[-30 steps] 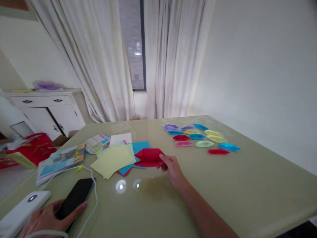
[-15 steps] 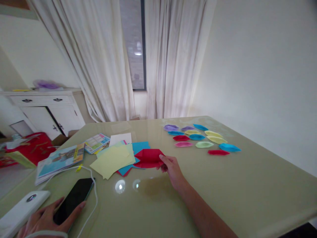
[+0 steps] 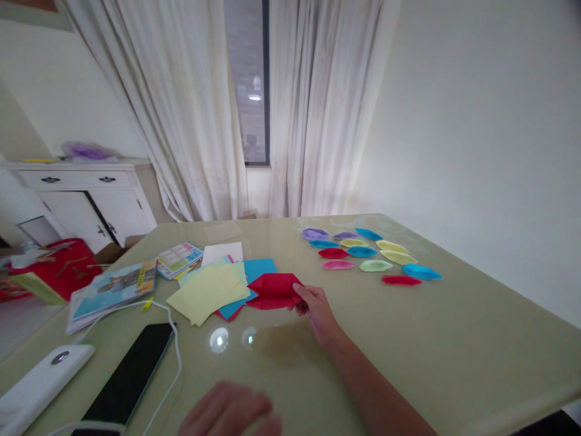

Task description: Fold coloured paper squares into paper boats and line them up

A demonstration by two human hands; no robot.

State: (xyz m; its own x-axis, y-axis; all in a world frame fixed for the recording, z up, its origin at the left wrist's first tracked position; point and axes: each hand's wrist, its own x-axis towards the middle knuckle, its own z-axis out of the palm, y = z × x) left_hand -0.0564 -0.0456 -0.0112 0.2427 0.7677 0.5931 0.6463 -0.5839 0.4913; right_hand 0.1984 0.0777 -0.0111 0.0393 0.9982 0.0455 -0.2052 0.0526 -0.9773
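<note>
Paper [image 3: 273, 288], red and folded, pinched at its right end between thumb and fingers of right hand [image 3: 316, 307], probably for leaving the folds uncovered, with loose sheets [image 3: 206, 293] to the left of these fingers, and left hand [image 3: 230, 415] nearer the camera, too blurred for judging its fingers' state.

Red paper [image 3: 275, 290] matt; tabletop [image 3: 454, 339] v. glossy & smooth; curtains [image 3: 181, 109] cloth, prob. matt.
</note>
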